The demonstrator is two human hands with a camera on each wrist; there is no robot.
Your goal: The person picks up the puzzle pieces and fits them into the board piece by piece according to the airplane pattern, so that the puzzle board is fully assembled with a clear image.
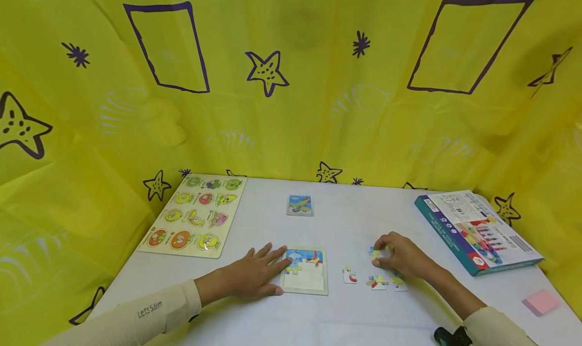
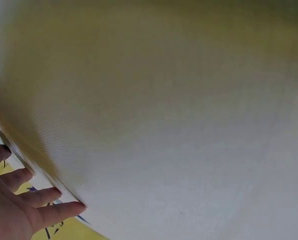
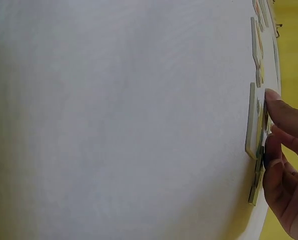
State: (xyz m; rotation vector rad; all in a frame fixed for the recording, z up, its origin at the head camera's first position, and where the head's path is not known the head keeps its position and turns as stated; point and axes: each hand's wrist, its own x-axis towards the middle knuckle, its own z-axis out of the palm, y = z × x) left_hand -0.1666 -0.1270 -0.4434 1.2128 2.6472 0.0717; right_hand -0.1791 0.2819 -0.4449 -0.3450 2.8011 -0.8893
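A square jigsaw tray lies on the table, with joined pieces across its top and left side and bare board at lower right. Spread and straight, the fingers of my left hand rest on the tray's left edge. To the right, my right hand pinches a puzzle piece between thumb and fingers, low over the table. Loose pieces lie near it: one with a red curve, a yellow and red one, and a yellow one just below the hand.
Behind the tray sits a small airplane picture. A fruit puzzle board lies at back left. On the right are a boxed set and a pink block. A dark object is near the right sleeve. Yellow curtain surrounds the table.
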